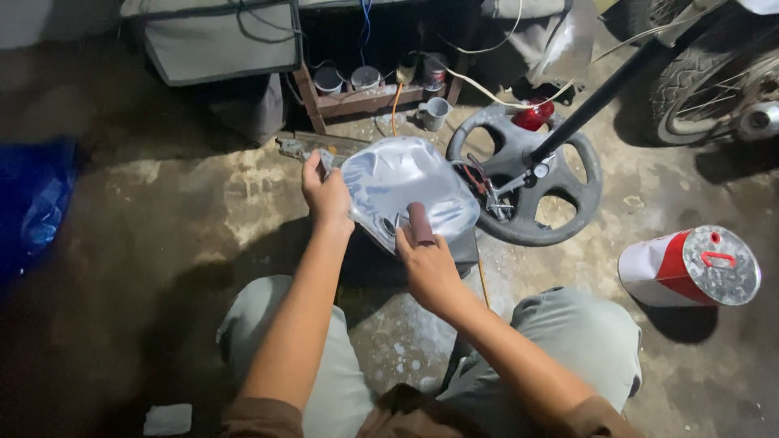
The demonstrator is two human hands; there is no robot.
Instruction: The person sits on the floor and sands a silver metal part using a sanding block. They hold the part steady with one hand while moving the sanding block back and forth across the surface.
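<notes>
1. Gripping the left edge of a grey, rounded body panel (406, 182), the left hand (327, 195) is closed around its rim and holds it up above the concrete floor (162, 243), between the person's knees and a grey steering wheel (523, 174).
2. The right hand (426, 264) is closed on a small reddish-brown roll of abrasive paper (419, 223) and presses it against the panel's near lower edge.
3. The panel's long axis runs roughly left to right, tilted down toward the right; its domed face points up toward the camera.
4. Risk, as I judge it: only one hand supports the panel, so hard pressure could twist it out of the grip.
5. A slip could carry it into the steering wheel just beside it.
6. A red-and-white can (690, 268) lies well apart at right.
</notes>
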